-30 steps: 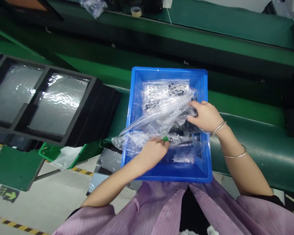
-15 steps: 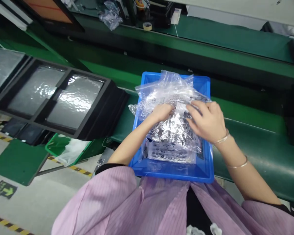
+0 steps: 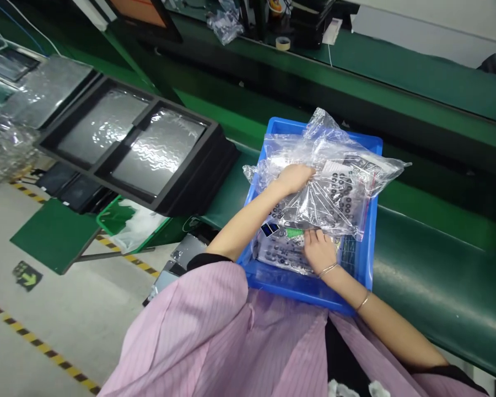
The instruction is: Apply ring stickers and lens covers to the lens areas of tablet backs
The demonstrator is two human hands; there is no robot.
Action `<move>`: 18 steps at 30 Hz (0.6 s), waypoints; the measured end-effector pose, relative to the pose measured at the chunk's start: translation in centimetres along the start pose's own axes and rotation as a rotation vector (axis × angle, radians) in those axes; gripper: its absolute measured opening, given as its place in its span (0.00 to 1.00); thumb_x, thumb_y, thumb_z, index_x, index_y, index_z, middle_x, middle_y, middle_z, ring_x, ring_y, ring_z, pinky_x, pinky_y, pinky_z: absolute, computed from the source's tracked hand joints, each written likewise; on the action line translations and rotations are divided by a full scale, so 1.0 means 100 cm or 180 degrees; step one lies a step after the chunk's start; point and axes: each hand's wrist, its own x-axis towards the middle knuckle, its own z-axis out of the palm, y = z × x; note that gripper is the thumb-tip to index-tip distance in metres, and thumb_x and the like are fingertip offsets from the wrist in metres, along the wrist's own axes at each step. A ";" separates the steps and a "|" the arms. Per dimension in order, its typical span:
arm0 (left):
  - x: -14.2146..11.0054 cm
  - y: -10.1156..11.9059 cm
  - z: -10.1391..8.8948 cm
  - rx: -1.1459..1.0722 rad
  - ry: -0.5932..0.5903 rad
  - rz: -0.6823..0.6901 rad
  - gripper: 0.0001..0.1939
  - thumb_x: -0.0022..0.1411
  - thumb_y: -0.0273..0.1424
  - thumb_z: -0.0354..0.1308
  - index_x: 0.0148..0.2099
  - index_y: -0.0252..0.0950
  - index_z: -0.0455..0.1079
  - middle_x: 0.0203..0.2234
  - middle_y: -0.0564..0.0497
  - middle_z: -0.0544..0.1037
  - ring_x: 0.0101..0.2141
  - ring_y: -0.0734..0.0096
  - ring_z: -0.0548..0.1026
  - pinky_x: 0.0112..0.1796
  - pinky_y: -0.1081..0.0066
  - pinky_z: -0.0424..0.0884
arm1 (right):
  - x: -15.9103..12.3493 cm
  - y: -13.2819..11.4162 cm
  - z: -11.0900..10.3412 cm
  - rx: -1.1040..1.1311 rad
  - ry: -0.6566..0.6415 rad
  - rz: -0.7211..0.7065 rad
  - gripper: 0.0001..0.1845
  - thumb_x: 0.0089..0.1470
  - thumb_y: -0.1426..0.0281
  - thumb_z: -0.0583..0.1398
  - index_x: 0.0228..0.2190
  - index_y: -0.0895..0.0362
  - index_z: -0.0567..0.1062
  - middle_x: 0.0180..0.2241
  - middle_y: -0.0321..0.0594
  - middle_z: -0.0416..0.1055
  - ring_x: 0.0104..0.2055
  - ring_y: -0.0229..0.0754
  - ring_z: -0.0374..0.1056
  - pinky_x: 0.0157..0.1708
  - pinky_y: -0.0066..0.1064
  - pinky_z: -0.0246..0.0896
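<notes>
Head view. Upper clear bag (image 3: 343,193) of small black rings: in blue bin (image 3: 273,275), spread over lower clear bag (image 3: 281,256). Left hand (image 3: 297,177): loosely curled on upper bag; cannot tell whether gripping. Right hand (image 3: 320,251): half-open, fingertips at upper bag's near edge, hold hidden. Far left: black case (image 3: 157,157), two glossy panels.

Yellow-and-black tape (image 3: 37,343) marks the pale floor (image 3: 86,298) — a green worktop (image 3: 413,71) beyond.
</notes>
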 end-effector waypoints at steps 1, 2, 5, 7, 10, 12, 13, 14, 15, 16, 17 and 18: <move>-0.001 0.001 -0.001 0.0014 0.0048 0.0020 0.12 0.63 0.23 0.47 0.45 0.31 0.69 0.37 0.44 0.75 0.37 0.64 0.72 0.38 0.64 0.65 | 0.002 0.005 0.000 0.0010 -0.0034 0.0065 0.22 0.59 0.71 0.53 0.51 0.72 0.66 0.47 0.63 0.67 0.47 0.57 0.60 0.42 0.43 0.54; -0.001 0.001 -0.001 0.0029 0.0089 0.0052 0.14 0.62 0.20 0.46 0.45 0.31 0.69 0.36 0.43 0.76 0.37 0.63 0.72 0.38 0.64 0.64 | 0.004 0.009 0.001 0.0030 -0.0068 0.0110 0.25 0.58 0.67 0.55 0.52 0.72 0.65 0.48 0.64 0.66 0.48 0.58 0.59 0.43 0.44 0.54; -0.003 0.003 -0.005 0.0086 0.0218 0.0163 0.17 0.59 0.17 0.44 0.45 0.31 0.70 0.36 0.41 0.76 0.37 0.61 0.72 0.39 0.63 0.62 | 0.017 0.019 0.004 0.0138 -0.0172 0.0193 0.30 0.56 0.55 0.56 0.48 0.69 0.68 0.48 0.60 0.67 0.50 0.59 0.57 0.45 0.43 0.53; -0.003 0.003 -0.007 0.0123 0.0311 0.0221 0.17 0.60 0.18 0.44 0.45 0.31 0.70 0.37 0.40 0.76 0.38 0.61 0.72 0.40 0.62 0.61 | 0.028 0.024 0.006 0.0223 -0.0234 0.0264 0.31 0.56 0.51 0.54 0.47 0.66 0.69 0.47 0.58 0.68 0.50 0.58 0.58 0.46 0.42 0.53; -0.002 0.004 -0.010 0.0169 0.0431 0.0269 0.16 0.61 0.18 0.44 0.46 0.31 0.70 0.37 0.40 0.77 0.39 0.61 0.73 0.41 0.62 0.61 | 0.041 0.030 0.007 0.0315 -0.0286 0.0365 0.30 0.56 0.51 0.54 0.46 0.65 0.70 0.46 0.57 0.69 0.51 0.57 0.58 0.47 0.42 0.52; -0.002 0.007 -0.010 0.0199 0.0519 0.0241 0.15 0.62 0.18 0.44 0.45 0.29 0.70 0.37 0.40 0.77 0.39 0.61 0.73 0.43 0.60 0.61 | 0.044 0.033 0.007 0.0353 -0.0290 0.0390 0.29 0.55 0.52 0.55 0.45 0.64 0.70 0.46 0.56 0.69 0.52 0.56 0.58 0.47 0.41 0.52; -0.003 0.010 -0.010 0.0213 0.0575 0.0195 0.15 0.63 0.19 0.44 0.46 0.28 0.70 0.37 0.39 0.77 0.39 0.60 0.74 0.44 0.59 0.60 | 0.043 0.034 0.007 0.0365 -0.0286 0.0394 0.28 0.55 0.52 0.55 0.46 0.64 0.70 0.47 0.56 0.69 0.52 0.56 0.58 0.47 0.41 0.52; -0.004 0.014 -0.008 0.0225 0.0635 0.0134 0.15 0.63 0.19 0.44 0.46 0.27 0.70 0.37 0.38 0.77 0.40 0.59 0.74 0.45 0.57 0.59 | 0.042 0.034 0.007 0.0370 -0.0281 0.0394 0.28 0.55 0.53 0.55 0.46 0.63 0.70 0.47 0.55 0.69 0.52 0.56 0.58 0.47 0.41 0.52; -0.004 0.019 -0.007 0.0231 0.0699 0.0065 0.14 0.64 0.19 0.44 0.46 0.27 0.70 0.37 0.37 0.77 0.41 0.58 0.74 0.47 0.55 0.58 | 0.041 0.035 0.008 0.0363 -0.0278 0.0397 0.28 0.55 0.54 0.55 0.47 0.63 0.70 0.47 0.55 0.68 0.51 0.57 0.58 0.47 0.42 0.52; -0.005 0.023 -0.005 0.0229 0.0766 -0.0003 0.14 0.64 0.19 0.44 0.46 0.26 0.70 0.38 0.37 0.77 0.42 0.57 0.73 0.48 0.54 0.57 | 0.039 0.036 0.008 0.0343 -0.0278 0.0403 0.28 0.55 0.54 0.55 0.48 0.64 0.69 0.48 0.55 0.68 0.51 0.57 0.59 0.47 0.42 0.52; -0.004 0.027 -0.003 0.0220 0.0822 -0.0043 0.14 0.64 0.19 0.44 0.46 0.26 0.69 0.38 0.37 0.77 0.43 0.56 0.73 0.48 0.53 0.57 | 0.038 0.037 0.009 0.0312 -0.0279 0.0403 0.29 0.55 0.54 0.55 0.49 0.64 0.68 0.48 0.56 0.67 0.51 0.59 0.59 0.47 0.43 0.52; -0.003 0.030 -0.001 0.0202 0.0879 -0.0055 0.15 0.65 0.20 0.44 0.47 0.27 0.69 0.39 0.38 0.77 0.44 0.56 0.73 0.49 0.53 0.57 | 0.038 0.039 0.010 0.0274 -0.0281 0.0392 0.31 0.55 0.54 0.55 0.50 0.65 0.68 0.49 0.57 0.66 0.51 0.60 0.59 0.47 0.44 0.53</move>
